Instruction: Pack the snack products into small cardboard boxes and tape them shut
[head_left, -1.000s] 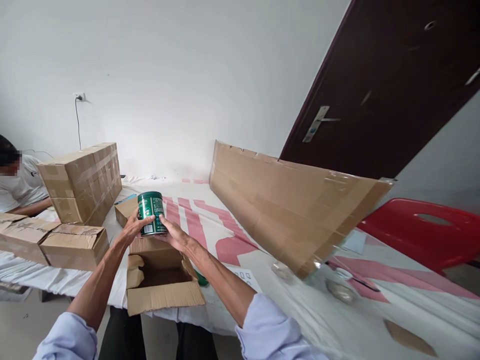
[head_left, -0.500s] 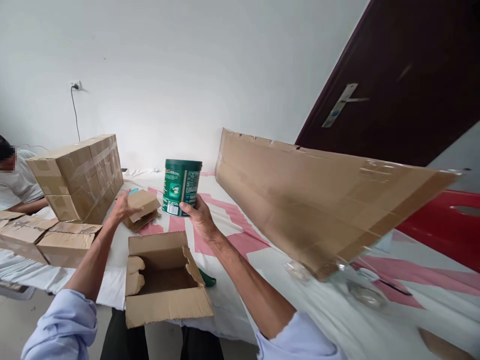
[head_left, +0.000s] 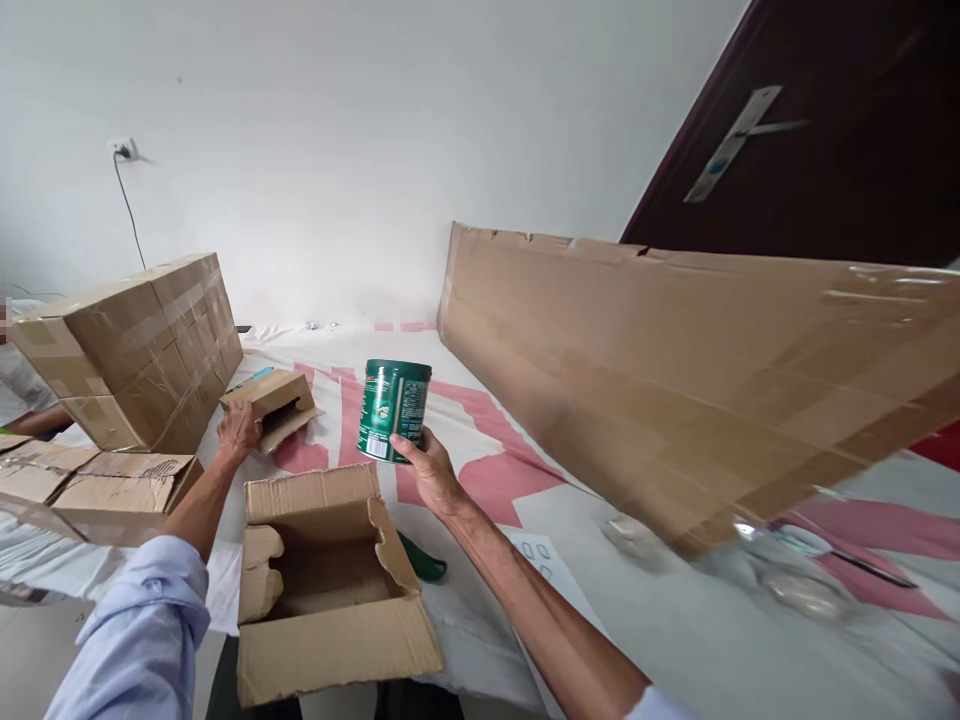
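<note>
My right hand (head_left: 433, 472) is wrapped round the lower part of a green canister (head_left: 394, 410) with printed labels and a barcode, held upright above the table. My left hand (head_left: 238, 430) grips the near left end of a small cardboard box (head_left: 270, 395), whose right end gapes. Between my forearms, close to my body, stands an open cardboard carton (head_left: 341, 650) with its flaps spread and nothing visible inside. Part of a dark green object (head_left: 424, 560) pokes out beside the carton's right side.
Taped cardboard boxes (head_left: 142, 350) are stacked at the left, with lower boxes (head_left: 112, 490) before them. A long cardboard sheet (head_left: 637, 370) stands along the right. Clear tape rolls (head_left: 806, 590) and a printed paper (head_left: 536, 560) lie on the cloth. Another person's arm (head_left: 41, 422) shows far left.
My left hand has gone from spread fingers beside the small box to gripping it. The canister, still in my right hand, appears lower and further right; the view has shifted too.
</note>
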